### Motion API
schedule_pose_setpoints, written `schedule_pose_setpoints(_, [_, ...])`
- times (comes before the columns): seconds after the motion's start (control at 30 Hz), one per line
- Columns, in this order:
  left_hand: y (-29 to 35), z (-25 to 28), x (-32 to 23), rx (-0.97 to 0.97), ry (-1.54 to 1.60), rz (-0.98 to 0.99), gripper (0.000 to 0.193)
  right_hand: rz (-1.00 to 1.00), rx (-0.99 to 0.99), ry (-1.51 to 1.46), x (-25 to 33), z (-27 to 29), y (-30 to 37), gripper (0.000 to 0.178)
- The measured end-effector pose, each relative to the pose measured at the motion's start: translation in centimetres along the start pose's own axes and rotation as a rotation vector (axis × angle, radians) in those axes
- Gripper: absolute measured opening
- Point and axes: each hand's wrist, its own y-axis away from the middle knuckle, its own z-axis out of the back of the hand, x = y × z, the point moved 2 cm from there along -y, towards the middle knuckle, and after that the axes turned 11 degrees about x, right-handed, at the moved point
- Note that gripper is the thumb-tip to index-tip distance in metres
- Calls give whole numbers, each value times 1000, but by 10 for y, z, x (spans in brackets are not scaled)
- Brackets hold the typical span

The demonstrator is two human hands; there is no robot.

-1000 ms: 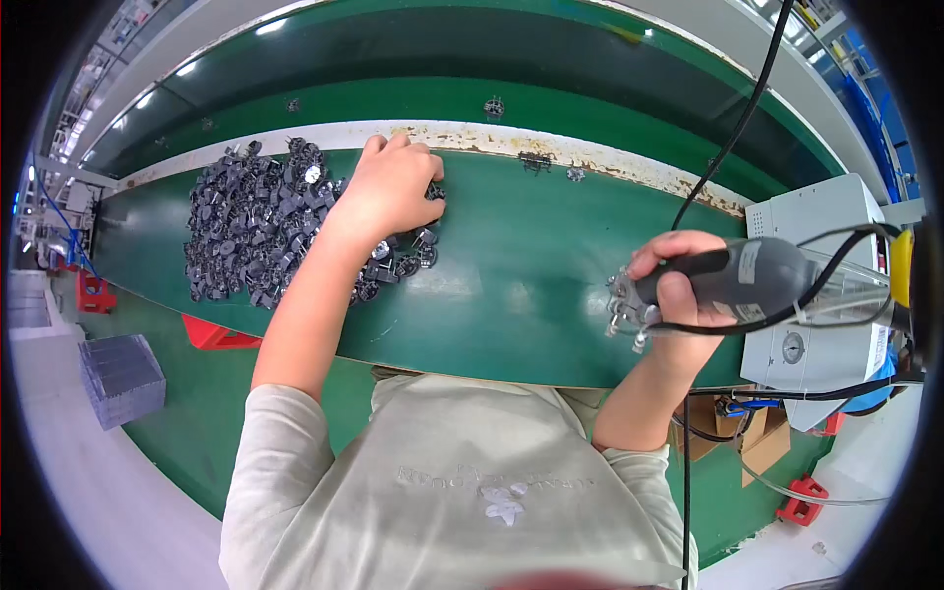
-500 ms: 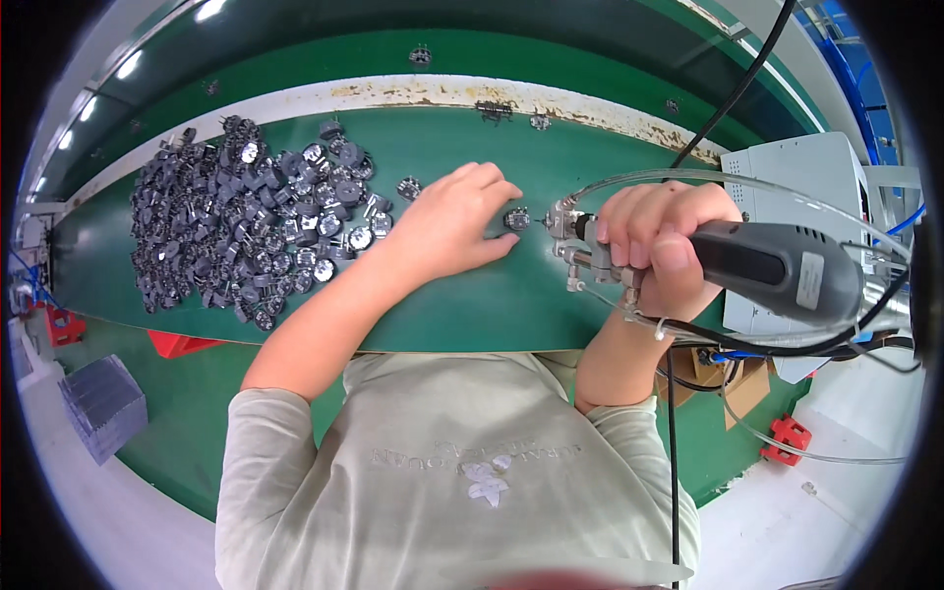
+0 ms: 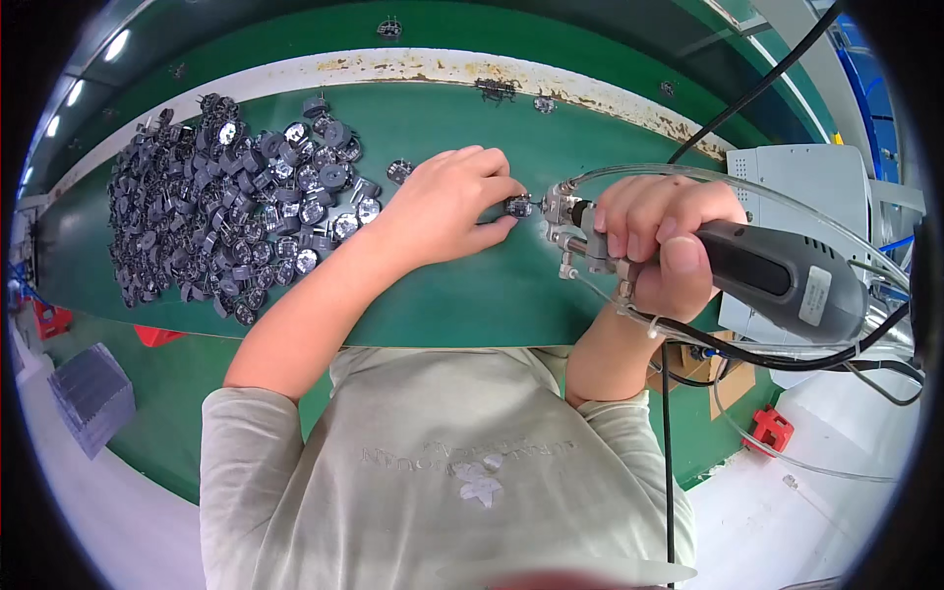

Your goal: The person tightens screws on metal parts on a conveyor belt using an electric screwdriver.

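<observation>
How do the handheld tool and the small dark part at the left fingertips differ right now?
Size: the handheld tool is much larger than the small dark part.
Hold: the tool is wrapped in the right hand; the part sits between the left hand's thumb and forefinger.
Shape: the tool is long, the part compact.
Both look largely dark.

Pile (image 3: 216,211): L half of surface (image 3: 442,305)
L grip (image 3: 452,202): R of pile, over mid surface
Sgl part (image 3: 519,206): btwn L grip's thumb & fingers, at tool tip
R grip (image 3: 664,231): R of part, around tool (image 3: 831,295)
Ledge (image 3: 433,67): along surface's far edge
Machine (image 3: 792,177): R end, behind tool
Floor (image 3: 167,374): stool (image 3: 770,430) at R
</observation>
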Motion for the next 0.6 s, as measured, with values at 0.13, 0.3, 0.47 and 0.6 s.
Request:
schedule_pose_setpoints(0.13, [0, -1, 1, -5, -6, -6, 24, 7, 7, 17, -1, -2, 0, 26])
schedule_pose_setpoints(0.3, [0, 0, 2, -12, -5, -13, 25, 20, 7, 17, -2, -2, 0, 27])
schedule_pose_setpoints(0.47, [1, 0, 2, -20, 9, -17, 25, -59, 75, 132, 4, -1, 0, 20])
schedule_pose_setpoints(0.6, [1, -1, 3, -15, 1, -10, 25, -65, 78, 121, 4, -2, -1, 20])
